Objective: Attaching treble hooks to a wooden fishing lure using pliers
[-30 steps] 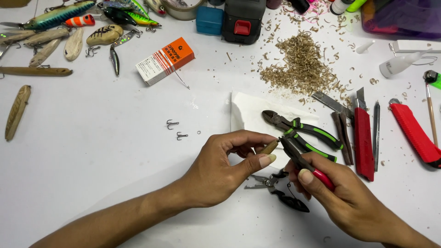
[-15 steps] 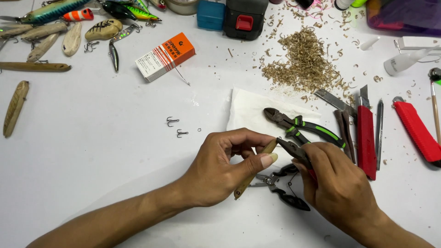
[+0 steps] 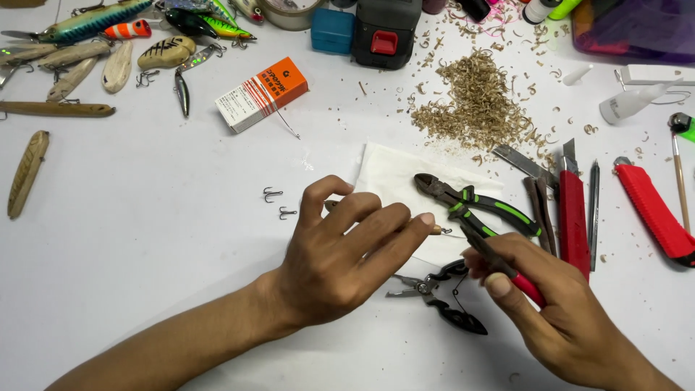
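Observation:
My left hand [image 3: 347, 250] grips a small carved wooden lure blank [image 3: 435, 230], mostly hidden by its fingers; only the tips stick out. My right hand [image 3: 561, 315] holds red-handled pliers [image 3: 507, 268], whose jaws point at the blank's right tip, where a thin wire eye shows. Both hands hover over a white paper towel [image 3: 391, 174]. Black split-ring pliers [image 3: 441, 297] lie on the table just below the hands. Two treble hooks [image 3: 279, 203] lie left of my left hand.
Green-handled cutters [image 3: 478, 206] rest on the towel. Right of them lie knives, a red utility knife [image 3: 572, 210] and a red cutter [image 3: 655, 213]. A pile of wood shavings [image 3: 474, 101], an orange box [image 3: 260, 94], and painted and bare wooden lures [image 3: 87, 58] sit farther back.
My left hand has turned the wooden blank from a steep slant to lying nearly level, its fingers now covering it. My right hand with the pliers has shifted slightly right and down.

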